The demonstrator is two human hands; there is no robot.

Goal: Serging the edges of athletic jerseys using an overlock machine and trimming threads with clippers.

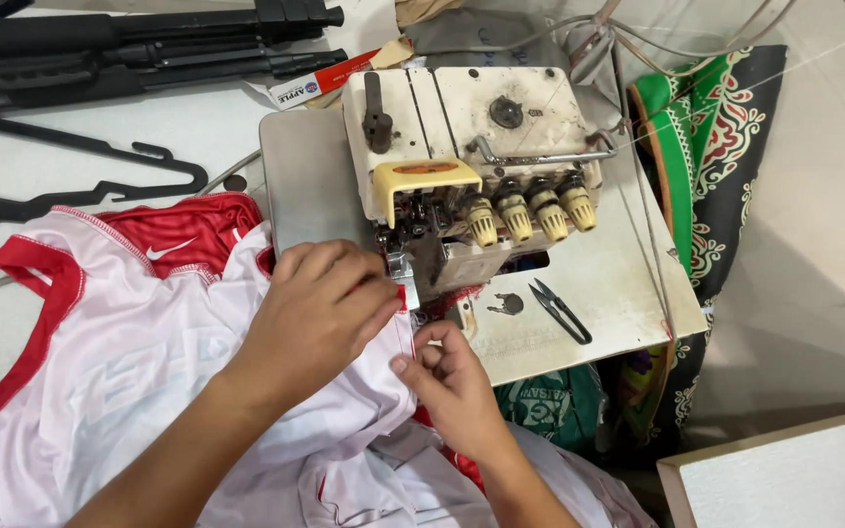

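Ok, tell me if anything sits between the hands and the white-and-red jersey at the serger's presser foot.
Nothing visible does. The left hand lies flat on the jersey beside the presser foot; the right hand pinches its edge just below. The snips lie apart, to the right.

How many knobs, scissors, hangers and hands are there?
Yellow tension knobs: 4
Black thread snips: 1
Black hangers: 2
Hands, left hand and right hand, both on the white and red jersey: 2
Total: 9
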